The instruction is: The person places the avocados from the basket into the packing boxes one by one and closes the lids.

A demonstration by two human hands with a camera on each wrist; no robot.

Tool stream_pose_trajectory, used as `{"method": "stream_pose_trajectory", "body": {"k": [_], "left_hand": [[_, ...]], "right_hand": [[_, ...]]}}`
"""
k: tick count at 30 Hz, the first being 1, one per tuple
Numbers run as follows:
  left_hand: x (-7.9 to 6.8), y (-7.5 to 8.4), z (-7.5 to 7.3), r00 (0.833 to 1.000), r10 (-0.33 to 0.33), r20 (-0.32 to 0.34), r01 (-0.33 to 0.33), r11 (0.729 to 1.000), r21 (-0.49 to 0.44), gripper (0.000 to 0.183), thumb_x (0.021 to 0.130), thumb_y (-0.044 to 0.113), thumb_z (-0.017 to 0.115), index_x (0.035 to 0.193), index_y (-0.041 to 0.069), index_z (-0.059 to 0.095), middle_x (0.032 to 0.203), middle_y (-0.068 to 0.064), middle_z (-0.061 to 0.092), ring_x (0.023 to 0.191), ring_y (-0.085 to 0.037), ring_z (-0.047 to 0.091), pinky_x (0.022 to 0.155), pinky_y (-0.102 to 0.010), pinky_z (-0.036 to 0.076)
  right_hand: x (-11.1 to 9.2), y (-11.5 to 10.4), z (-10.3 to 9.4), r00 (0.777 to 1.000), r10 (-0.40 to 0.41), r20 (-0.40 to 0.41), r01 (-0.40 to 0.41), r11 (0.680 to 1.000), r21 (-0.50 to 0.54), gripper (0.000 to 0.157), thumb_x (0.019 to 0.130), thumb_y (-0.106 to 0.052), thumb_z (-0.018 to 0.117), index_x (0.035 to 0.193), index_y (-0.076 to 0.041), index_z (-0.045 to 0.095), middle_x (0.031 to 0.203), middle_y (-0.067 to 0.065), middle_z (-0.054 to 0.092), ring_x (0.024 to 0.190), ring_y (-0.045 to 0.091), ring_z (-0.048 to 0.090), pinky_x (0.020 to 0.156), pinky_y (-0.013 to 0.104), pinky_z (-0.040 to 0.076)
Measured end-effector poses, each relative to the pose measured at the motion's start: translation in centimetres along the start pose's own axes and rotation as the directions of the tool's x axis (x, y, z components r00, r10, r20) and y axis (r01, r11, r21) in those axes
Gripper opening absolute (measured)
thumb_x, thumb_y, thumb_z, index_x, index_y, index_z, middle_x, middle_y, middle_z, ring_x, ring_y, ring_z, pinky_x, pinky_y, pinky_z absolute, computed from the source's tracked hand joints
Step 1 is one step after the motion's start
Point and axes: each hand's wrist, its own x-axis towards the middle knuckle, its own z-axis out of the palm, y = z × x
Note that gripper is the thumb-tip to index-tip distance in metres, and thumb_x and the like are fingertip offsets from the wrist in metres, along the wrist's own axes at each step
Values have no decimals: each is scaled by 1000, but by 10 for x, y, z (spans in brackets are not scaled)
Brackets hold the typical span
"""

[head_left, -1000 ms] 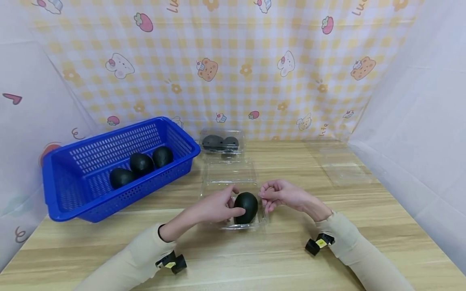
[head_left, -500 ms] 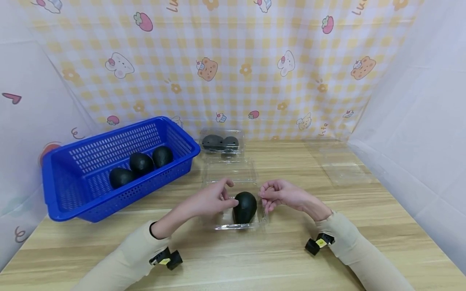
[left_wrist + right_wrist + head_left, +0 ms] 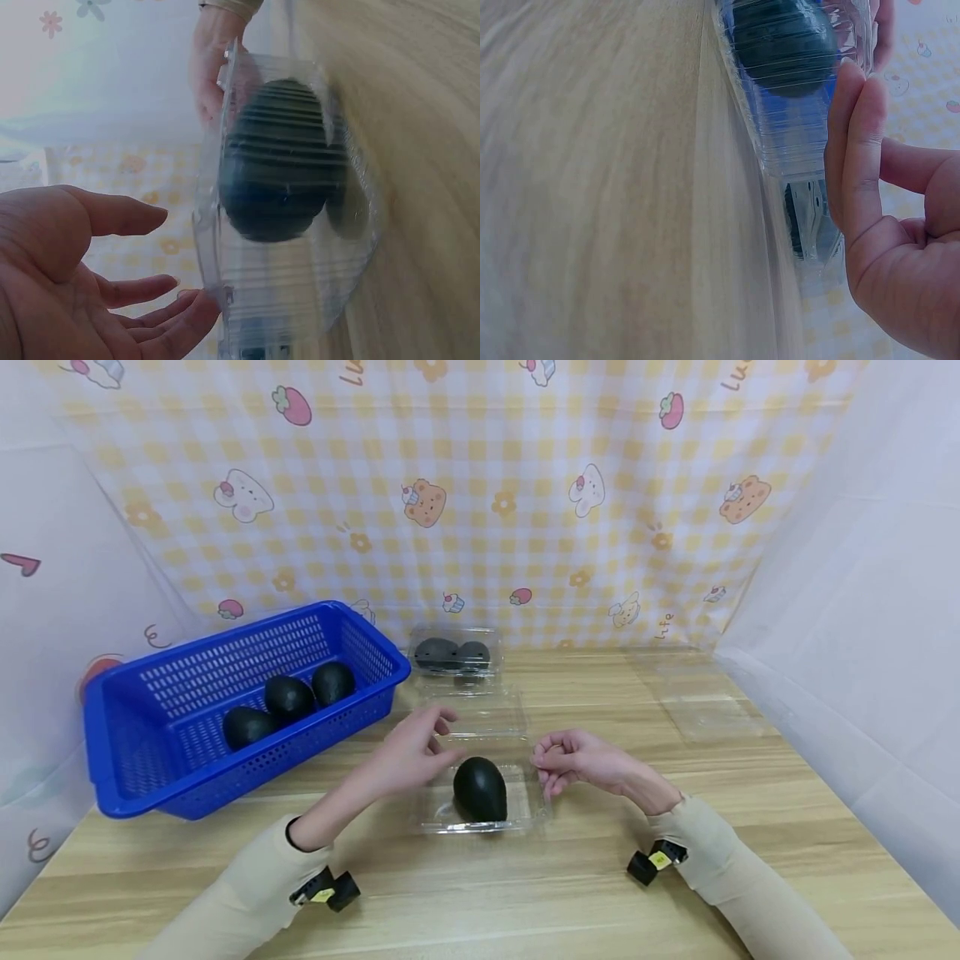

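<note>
A dark green avocado [image 3: 480, 789] lies in the base of a clear plastic clamshell container [image 3: 523, 802], whose lid [image 3: 487, 714] is folded back behind it. My left hand [image 3: 411, 750] hovers at the container's left side, thumb and fingers spread with nothing between them. In the left wrist view its fingertips come right up to the container's rim [image 3: 206, 247]. My right hand [image 3: 583, 763] pinches the container's right edge between thumb and fingers. The right wrist view shows those fingers [image 3: 862, 150] against the clear rim, below the avocado [image 3: 787, 49].
At the left stands a blue perforated basket [image 3: 251, 772] with several avocados [image 3: 290, 697] inside. Behind the open container, a clear container [image 3: 491, 635] with dark fruit [image 3: 438, 654] stands near the curtain [image 3: 510, 552]. Clear plastic packaging [image 3: 705, 697] lies at the back right of the table [image 3: 570, 893].
My left hand has let go of the avocado and moved left and back. The avocado has shifted left inside the container and tilted. My right hand has stayed at the edge.
</note>
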Motion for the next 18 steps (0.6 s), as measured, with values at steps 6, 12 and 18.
{"method": "stream_pose_trajectory", "body": {"k": [6, 12, 18], "left_hand": [[-5, 2, -14, 999, -18, -35, 18, 1000, 10, 45, 96, 18, 70, 133, 1, 53, 120, -19, 61, 101, -28, 65, 88, -46, 56], [-9, 3, -27, 996, -8, -88, 9, 1000, 12, 43, 97, 18, 68, 133, 1, 52, 122, -19, 59, 106, -33, 62, 89, -46, 55], [-14, 2, -39, 987, -13, -163, 24, 998, 66, 44, 97, 20, 68, 134, 1, 52, 123, -20, 56, 108, -32, 59, 91, -48, 53]], "right_hand": [[-1, 0, 0, 1000, -6, 5, 6, 1000, 3, 17, 104, -3, 52, 108, 13, 48, 85, 11, 65, 71, 16, 69, 67, 26, 59], [-1, -1, 0, 1000, -4, 5, 4, 1000, 4, 17, 104, -4, 52, 108, 12, 48, 84, 10, 65, 71, 16, 69, 67, 26, 59], [0, -1, 0, 1000, -2, 2, 2, 1000, -7, 17, 104, -5, 53, 108, 12, 48, 84, 10, 65, 71, 16, 69, 66, 26, 59]]}}
